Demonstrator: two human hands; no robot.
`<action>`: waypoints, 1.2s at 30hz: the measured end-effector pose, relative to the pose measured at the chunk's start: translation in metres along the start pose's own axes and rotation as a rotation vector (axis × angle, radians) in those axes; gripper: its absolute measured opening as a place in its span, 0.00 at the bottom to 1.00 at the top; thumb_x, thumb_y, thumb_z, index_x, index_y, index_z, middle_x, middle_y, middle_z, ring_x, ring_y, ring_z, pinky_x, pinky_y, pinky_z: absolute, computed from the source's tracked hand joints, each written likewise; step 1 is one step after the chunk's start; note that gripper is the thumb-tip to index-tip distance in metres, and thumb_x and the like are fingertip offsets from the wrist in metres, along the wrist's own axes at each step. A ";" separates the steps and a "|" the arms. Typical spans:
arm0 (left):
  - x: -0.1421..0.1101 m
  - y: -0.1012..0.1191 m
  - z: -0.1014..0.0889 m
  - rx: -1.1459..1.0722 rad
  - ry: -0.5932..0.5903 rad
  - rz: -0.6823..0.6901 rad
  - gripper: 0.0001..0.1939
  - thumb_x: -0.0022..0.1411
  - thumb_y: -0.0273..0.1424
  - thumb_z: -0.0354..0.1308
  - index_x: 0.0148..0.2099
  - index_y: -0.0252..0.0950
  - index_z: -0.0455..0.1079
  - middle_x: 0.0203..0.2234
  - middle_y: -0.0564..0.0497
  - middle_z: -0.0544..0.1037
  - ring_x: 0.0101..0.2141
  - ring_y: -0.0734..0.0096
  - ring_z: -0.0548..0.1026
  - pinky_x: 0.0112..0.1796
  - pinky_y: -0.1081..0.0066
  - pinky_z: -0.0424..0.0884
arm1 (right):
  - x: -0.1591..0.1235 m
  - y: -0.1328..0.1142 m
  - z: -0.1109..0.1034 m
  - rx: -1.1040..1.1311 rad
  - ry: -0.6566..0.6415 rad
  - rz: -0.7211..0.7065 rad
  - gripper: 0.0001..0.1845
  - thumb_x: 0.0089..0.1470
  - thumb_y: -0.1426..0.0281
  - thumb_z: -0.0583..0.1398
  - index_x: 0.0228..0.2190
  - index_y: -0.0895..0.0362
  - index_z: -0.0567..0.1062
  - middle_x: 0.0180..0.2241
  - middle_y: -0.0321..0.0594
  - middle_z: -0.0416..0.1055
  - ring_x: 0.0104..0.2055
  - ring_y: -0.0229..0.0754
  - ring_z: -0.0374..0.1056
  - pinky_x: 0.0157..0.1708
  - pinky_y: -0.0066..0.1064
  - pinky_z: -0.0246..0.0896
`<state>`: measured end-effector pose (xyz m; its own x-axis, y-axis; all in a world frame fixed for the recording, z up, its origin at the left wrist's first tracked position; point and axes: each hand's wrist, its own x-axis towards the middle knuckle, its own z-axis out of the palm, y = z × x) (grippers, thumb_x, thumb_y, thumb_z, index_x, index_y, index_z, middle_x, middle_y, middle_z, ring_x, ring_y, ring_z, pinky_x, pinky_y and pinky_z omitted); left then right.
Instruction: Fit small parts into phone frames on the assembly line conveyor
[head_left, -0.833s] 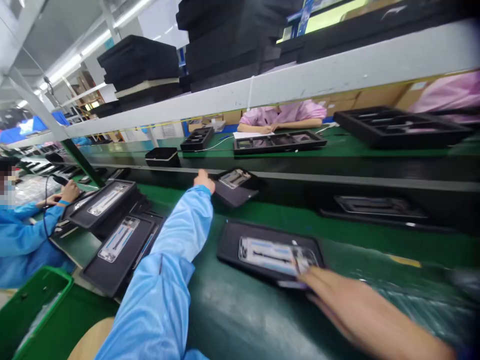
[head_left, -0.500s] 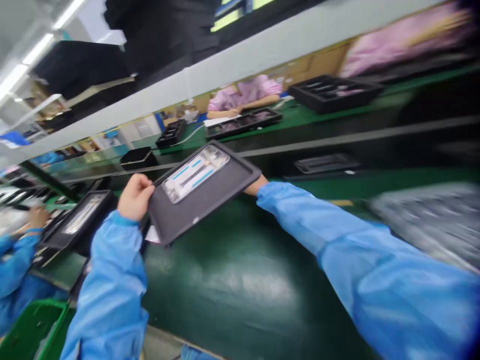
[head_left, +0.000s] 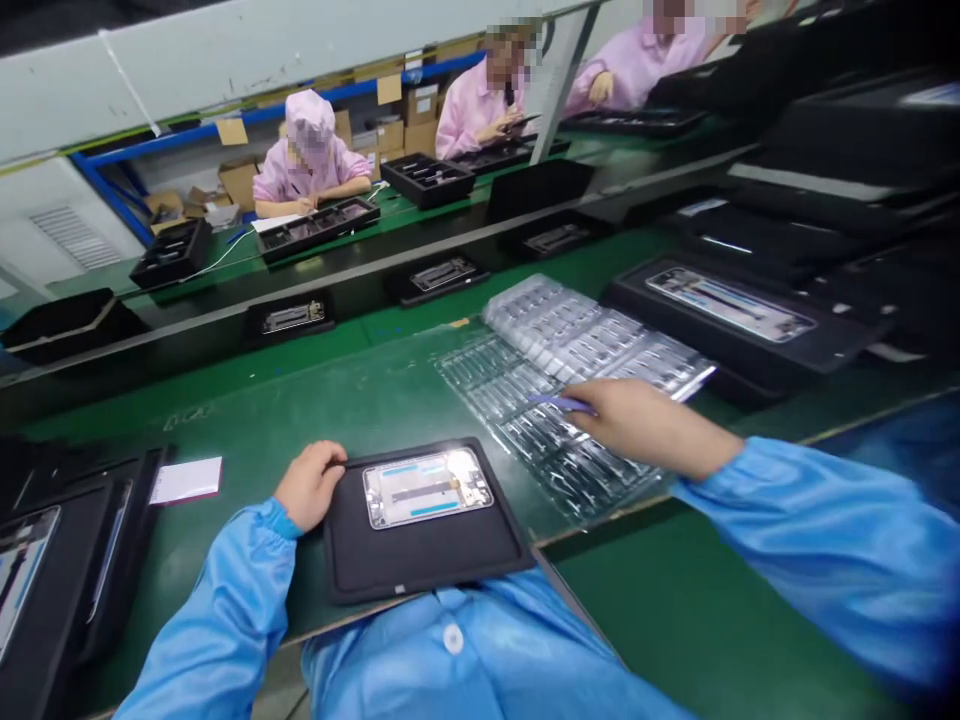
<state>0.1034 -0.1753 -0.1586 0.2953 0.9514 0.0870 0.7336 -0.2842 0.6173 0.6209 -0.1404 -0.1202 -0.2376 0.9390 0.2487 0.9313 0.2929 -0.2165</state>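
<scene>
A black tray (head_left: pixel 420 555) lies at the near edge of the green bench, right in front of me, with a phone frame (head_left: pixel 427 487) seated in it. My left hand (head_left: pixel 309 483) grips the tray's left edge, fingers curled over the rim. My right hand (head_left: pixel 646 423) is closed on a thin purple tool (head_left: pixel 559 403) and hovers over clear plastic blister trays (head_left: pixel 570 380) of small parts to the right.
More black trays with phone frames are stacked at the left (head_left: pixel 52 570) and right (head_left: pixel 731 315). A white slip (head_left: pixel 186 480) lies on the bench. Trays ride the conveyor (head_left: pixel 292 318) beyond. People in pink coats (head_left: pixel 311 165) work across the line.
The tray with the phone frame was lifted in both hands and now lies flat before me. My right hand left it and moved over the blister trays with a purple tool. The view swung right.
</scene>
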 end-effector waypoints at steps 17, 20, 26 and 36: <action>-0.015 0.014 0.027 0.015 0.099 0.061 0.13 0.66 0.20 0.54 0.43 0.42 0.75 0.44 0.47 0.82 0.49 0.58 0.80 0.57 0.53 0.76 | 0.014 0.003 0.063 -0.191 -0.170 0.068 0.07 0.59 0.68 0.64 0.37 0.55 0.84 0.29 0.47 0.80 0.29 0.47 0.75 0.35 0.36 0.64; -0.014 0.017 0.026 0.007 0.141 0.066 0.12 0.66 0.20 0.54 0.41 0.42 0.75 0.43 0.47 0.82 0.49 0.58 0.79 0.56 0.55 0.76 | 0.011 0.007 0.061 -0.181 -0.084 0.055 0.08 0.60 0.65 0.64 0.38 0.53 0.83 0.26 0.45 0.78 0.25 0.44 0.71 0.28 0.35 0.57; -0.010 0.028 0.027 -0.009 0.207 0.104 0.11 0.66 0.20 0.54 0.39 0.41 0.74 0.39 0.48 0.81 0.46 0.59 0.77 0.53 0.58 0.76 | 0.009 -0.003 0.060 -0.155 -0.052 0.097 0.09 0.58 0.64 0.63 0.34 0.54 0.83 0.24 0.44 0.77 0.25 0.45 0.71 0.28 0.35 0.57; -0.005 0.082 0.020 -0.203 0.238 0.202 0.08 0.68 0.23 0.57 0.40 0.40 0.74 0.37 0.50 0.81 0.42 0.64 0.78 0.48 0.64 0.74 | 0.019 -0.025 -0.001 0.094 -0.103 0.269 0.17 0.65 0.57 0.61 0.36 0.55 0.84 0.27 0.45 0.80 0.28 0.47 0.72 0.30 0.36 0.60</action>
<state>0.1746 -0.2053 -0.1244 0.2537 0.8860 0.3881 0.5317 -0.4629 0.7092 0.5933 -0.1305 -0.1089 -0.0173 0.9971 0.0746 0.9362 0.0424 -0.3489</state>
